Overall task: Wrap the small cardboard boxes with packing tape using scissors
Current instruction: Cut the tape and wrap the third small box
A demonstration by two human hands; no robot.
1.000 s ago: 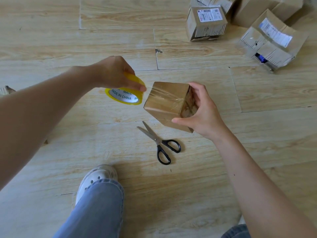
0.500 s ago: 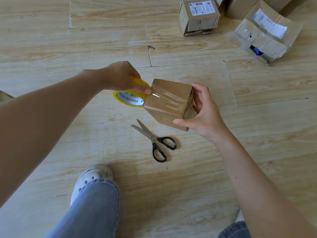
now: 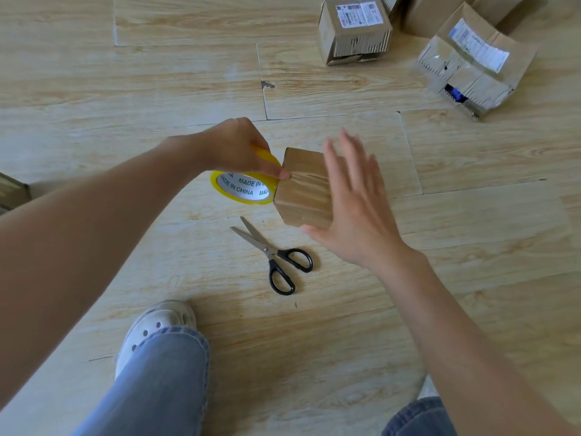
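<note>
One small cardboard box (image 3: 303, 187), glossy with clear tape across its top, sits between your hands. It is just beyond the scissors (image 3: 273, 253), which lie with blades parted on the wooden floor (image 3: 125, 89). Your left hand (image 3: 234, 149) pinches the yellow tape roll (image 3: 243, 188), with the thumb pressed to the box's left edge. Your right hand (image 3: 355, 209), blurred, is spread with straight fingers at the box's right side. The box's contents are hidden. Well apart, top right, stand a labelled box (image 3: 355, 29) with a loose lower flap and a torn box (image 3: 471, 61) showing something dark blue inside.
</note>
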